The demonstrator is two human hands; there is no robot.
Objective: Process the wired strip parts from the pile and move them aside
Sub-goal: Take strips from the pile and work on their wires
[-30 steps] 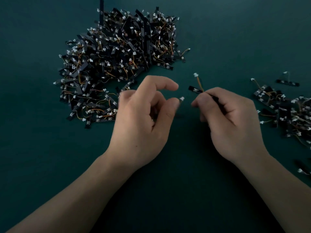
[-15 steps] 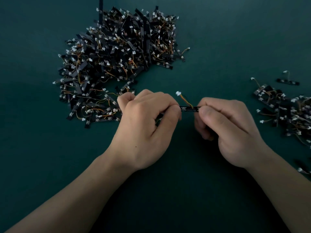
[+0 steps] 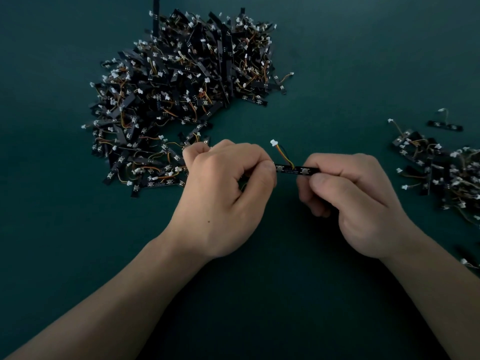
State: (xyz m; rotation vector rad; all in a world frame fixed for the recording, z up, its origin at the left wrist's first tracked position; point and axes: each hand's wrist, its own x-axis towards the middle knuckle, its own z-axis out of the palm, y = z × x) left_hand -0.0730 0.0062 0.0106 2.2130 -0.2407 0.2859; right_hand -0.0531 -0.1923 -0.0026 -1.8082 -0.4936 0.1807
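One dark teal tabletop (image 3: 363, 48) fills the whole view. On it, at about eleven o'clock from the centre, lies the large pile (image 3: 181, 94) of narrow black circuit strips tangled with orange and yellow wires and small white plug connectors. A smaller heap (image 3: 446, 172) of the same parts sits at three o'clock, against the right edge and well apart from the large pile. A single stray strip (image 3: 444, 126) lies just beside it at two o'clock. Both bare forearms come in from six o'clock. The left hand (image 3: 223, 196) is at the centre with its fingers curled tight, thumb and forefinger pinching the left end of one narrow black strip part (image 3: 293, 169); its knuckles are near the lower edge of the large pile. The right hand (image 3: 358, 201), toward three o'clock of it, is curled the same way and pinches the strip part's right end. The strip part lies level between the two hands, two small pale buttons showing on its face. From its middle a short multicoloured wire (image 3: 284, 155) rises toward eleven o'clock and ends in a small white connector (image 3: 273, 142), clear of both hands.
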